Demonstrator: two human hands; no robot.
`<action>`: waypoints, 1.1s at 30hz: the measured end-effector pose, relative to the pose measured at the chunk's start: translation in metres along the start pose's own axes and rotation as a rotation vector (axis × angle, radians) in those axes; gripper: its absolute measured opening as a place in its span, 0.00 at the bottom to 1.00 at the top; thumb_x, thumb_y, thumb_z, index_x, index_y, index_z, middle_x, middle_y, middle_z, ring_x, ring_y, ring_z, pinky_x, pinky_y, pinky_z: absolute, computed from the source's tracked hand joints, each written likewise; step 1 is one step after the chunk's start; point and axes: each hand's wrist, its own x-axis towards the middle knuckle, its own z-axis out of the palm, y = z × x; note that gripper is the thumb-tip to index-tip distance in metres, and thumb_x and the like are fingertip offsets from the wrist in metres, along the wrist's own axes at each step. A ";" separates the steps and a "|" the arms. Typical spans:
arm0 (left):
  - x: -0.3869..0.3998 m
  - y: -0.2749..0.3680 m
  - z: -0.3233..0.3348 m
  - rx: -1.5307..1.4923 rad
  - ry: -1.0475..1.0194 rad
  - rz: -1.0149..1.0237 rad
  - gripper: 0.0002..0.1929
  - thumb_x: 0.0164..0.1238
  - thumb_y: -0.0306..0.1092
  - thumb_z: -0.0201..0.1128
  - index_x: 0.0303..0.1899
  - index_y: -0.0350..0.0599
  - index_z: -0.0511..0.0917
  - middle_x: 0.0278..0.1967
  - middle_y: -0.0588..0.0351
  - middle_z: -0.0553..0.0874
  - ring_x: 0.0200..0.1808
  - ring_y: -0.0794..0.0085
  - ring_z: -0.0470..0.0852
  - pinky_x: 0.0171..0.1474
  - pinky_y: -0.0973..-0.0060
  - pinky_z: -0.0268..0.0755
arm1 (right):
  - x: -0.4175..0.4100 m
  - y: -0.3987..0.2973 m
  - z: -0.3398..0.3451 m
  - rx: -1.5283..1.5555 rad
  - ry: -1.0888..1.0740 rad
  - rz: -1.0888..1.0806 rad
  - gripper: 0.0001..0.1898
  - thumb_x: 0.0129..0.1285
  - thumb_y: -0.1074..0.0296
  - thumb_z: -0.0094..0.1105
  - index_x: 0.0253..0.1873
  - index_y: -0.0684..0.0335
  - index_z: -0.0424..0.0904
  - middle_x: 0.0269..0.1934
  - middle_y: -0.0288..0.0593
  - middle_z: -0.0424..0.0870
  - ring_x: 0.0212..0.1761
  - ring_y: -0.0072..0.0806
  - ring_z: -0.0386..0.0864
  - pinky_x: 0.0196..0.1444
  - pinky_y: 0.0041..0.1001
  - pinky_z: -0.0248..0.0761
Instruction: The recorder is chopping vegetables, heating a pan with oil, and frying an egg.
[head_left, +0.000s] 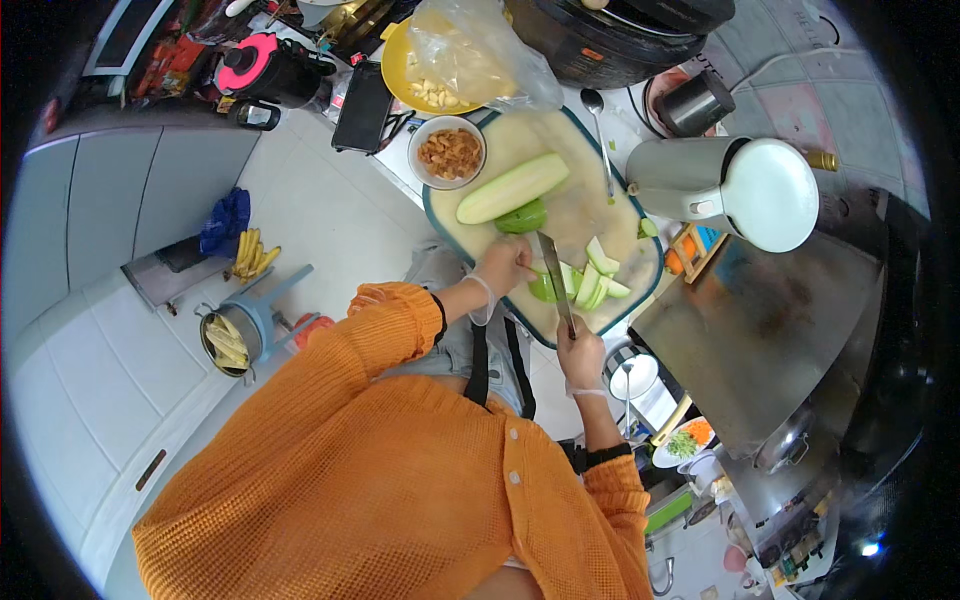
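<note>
My right hand (581, 358) grips the handle of a kitchen knife (555, 274), whose blade lies across a green squash piece (546, 288) on the cutting board (517, 135). The fingertips of my left hand (506, 262) are at the left end of that piece; whether they pinch it is hard to tell. Pale green cut chunks (596, 283) lie to the right of the blade. Above my left hand, a long peeled squash half (514, 189) rests beside a piece with dark green skin (523, 217). A small end piece (646, 228) is near the board's right edge.
A white bowl of brown chopped food (484, 154) stands on the board's upper left corner. A metal spoon (598, 124) lies along its right side. Beyond are a yellow colander (390, 71), a plastic bag (487, 52), a black cooker (600, 52) and a light grey pitcher (675, 176).
</note>
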 end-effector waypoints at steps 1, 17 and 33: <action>0.000 0.001 -0.001 -0.005 -0.029 -0.051 0.14 0.40 0.24 0.75 0.24 0.39 0.74 0.23 0.53 0.78 0.26 0.68 0.77 0.31 0.72 0.70 | -0.003 -0.003 -0.004 0.001 -0.001 -0.006 0.10 0.63 0.62 0.56 0.42 0.61 0.80 0.22 0.56 0.79 0.23 0.51 0.80 0.26 0.43 0.73; -0.001 0.002 0.000 -0.024 -0.031 -0.033 0.13 0.42 0.25 0.75 0.25 0.39 0.75 0.22 0.52 0.79 0.25 0.68 0.77 0.32 0.72 0.70 | -0.003 -0.006 0.009 -0.099 0.027 0.049 0.10 0.63 0.62 0.55 0.40 0.62 0.80 0.20 0.57 0.78 0.23 0.52 0.80 0.26 0.44 0.73; -0.003 0.001 -0.007 0.019 -0.028 -0.035 0.10 0.45 0.25 0.73 0.26 0.38 0.77 0.25 0.49 0.81 0.28 0.64 0.81 0.34 0.70 0.72 | -0.014 -0.026 -0.011 -0.121 -0.038 0.083 0.09 0.63 0.63 0.56 0.36 0.62 0.80 0.19 0.56 0.78 0.22 0.52 0.79 0.26 0.44 0.72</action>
